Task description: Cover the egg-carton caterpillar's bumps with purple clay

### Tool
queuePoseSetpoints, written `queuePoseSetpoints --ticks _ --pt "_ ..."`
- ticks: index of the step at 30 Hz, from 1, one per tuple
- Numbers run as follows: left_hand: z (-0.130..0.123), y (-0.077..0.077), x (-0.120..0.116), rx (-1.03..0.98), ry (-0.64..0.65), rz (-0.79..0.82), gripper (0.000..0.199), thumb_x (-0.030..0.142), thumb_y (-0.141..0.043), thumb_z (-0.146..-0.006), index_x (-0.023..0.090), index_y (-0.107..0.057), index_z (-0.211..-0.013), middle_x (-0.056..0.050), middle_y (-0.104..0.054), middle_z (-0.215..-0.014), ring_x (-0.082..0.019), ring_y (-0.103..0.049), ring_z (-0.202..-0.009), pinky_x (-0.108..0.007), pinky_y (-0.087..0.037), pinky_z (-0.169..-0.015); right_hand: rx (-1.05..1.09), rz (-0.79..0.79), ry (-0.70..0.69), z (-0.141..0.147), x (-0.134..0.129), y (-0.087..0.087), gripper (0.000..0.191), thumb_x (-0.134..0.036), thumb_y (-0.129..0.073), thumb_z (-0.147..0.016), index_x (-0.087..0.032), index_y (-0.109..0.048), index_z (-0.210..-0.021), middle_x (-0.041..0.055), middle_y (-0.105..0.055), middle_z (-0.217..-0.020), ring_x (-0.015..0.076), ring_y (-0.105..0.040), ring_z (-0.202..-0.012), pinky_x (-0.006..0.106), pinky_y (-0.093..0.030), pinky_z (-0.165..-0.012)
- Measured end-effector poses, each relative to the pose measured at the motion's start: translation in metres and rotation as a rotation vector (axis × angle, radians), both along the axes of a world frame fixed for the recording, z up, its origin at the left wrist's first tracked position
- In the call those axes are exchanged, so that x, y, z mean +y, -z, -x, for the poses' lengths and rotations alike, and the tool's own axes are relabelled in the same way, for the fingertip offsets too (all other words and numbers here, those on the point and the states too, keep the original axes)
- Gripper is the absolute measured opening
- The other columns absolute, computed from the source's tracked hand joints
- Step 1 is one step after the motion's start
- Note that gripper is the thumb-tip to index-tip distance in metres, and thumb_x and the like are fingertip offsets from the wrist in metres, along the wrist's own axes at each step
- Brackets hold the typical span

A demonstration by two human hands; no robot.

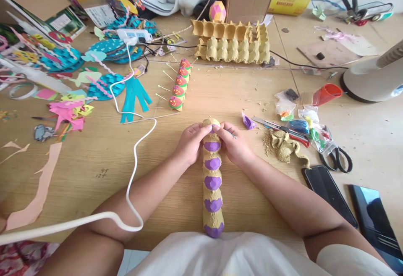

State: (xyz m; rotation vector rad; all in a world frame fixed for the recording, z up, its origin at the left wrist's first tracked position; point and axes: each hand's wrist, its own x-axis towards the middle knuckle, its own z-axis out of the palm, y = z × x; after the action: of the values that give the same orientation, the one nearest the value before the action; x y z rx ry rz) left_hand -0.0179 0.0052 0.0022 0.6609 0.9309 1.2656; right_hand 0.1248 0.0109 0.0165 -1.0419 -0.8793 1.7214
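Note:
A long strip of egg carton (212,173) with purple clay patches on its bumps lies on the table, running away from my body. My left hand (192,141) grips its far end from the left, thumb on the topmost purple patch. From the other side my right hand (234,143) holds the same end, its thumb pressed near the left one. The fingers beneath are partly hidden. Right of my hands lies a small bag of purple clay (248,121). Beyond them stands a finished-looking strip (180,85) with red and green bumps and pins along it.
On the right are a utility knife (280,130), torn carton scraps (285,145), scissors (336,159), clay bags and a phone (329,194). Egg cartons (237,51) lie at the back. A white cable (136,158) crosses the left side, near paper crafts (67,114).

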Motion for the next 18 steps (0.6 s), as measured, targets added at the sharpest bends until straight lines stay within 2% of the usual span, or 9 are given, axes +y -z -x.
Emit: queuePoseSetpoints --ticks 8,11,14,18 --pt "0.0076 0.0061 0.0005 -0.035 0.087 -0.041 0.037 0.054 -0.087 -0.082 0.018 -0.082 -0.09 -0.005 -0.08 -0.085 -0.017 -0.07 -0.073 -0.028 -0.055 -0.07 0.182 0.098 -0.07 -0.0025 0.0031 0.002 0.052 -0.064 -0.093 -0.068 -0.022 -0.064 -0.08 -0.0039 -0.059 -0.071 0.0137 -0.053 -0.068 0.028 -0.045 -0.066" --pt "0.0076 0.0058 0.0004 -0.016 0.092 -0.054 0.037 0.054 -0.085 -0.083 0.018 -0.082 -0.091 -0.005 -0.079 -0.084 -0.018 -0.071 -0.074 -0.029 -0.054 -0.069 0.126 0.091 -0.057 -0.0028 0.0033 0.0021 0.056 -0.064 -0.094 -0.066 -0.022 -0.059 -0.076 -0.0054 -0.056 -0.068 0.0118 -0.049 -0.064 0.027 -0.04 -0.061" --pt "0.007 0.0048 0.0007 -0.007 0.083 -0.049 0.037 0.052 -0.089 -0.079 0.018 -0.082 -0.091 -0.005 -0.08 -0.084 -0.019 -0.074 -0.079 -0.029 -0.056 -0.074 0.06 0.058 -0.055 -0.0032 0.0032 0.001 0.058 -0.063 -0.095 -0.065 -0.021 -0.056 -0.074 -0.007 -0.051 -0.066 0.0093 -0.043 -0.06 0.026 -0.034 -0.058" --pt "0.0087 0.0045 0.0017 -0.038 0.082 -0.01 0.034 0.049 -0.093 -0.075 0.019 -0.08 -0.084 -0.004 -0.079 -0.082 -0.018 -0.073 -0.077 -0.029 -0.056 -0.073 0.08 0.071 -0.083 -0.0047 0.0045 -0.0008 0.059 -0.063 -0.096 -0.062 -0.021 -0.058 -0.076 -0.0069 -0.053 -0.068 0.0093 -0.045 -0.061 0.026 -0.036 -0.06"
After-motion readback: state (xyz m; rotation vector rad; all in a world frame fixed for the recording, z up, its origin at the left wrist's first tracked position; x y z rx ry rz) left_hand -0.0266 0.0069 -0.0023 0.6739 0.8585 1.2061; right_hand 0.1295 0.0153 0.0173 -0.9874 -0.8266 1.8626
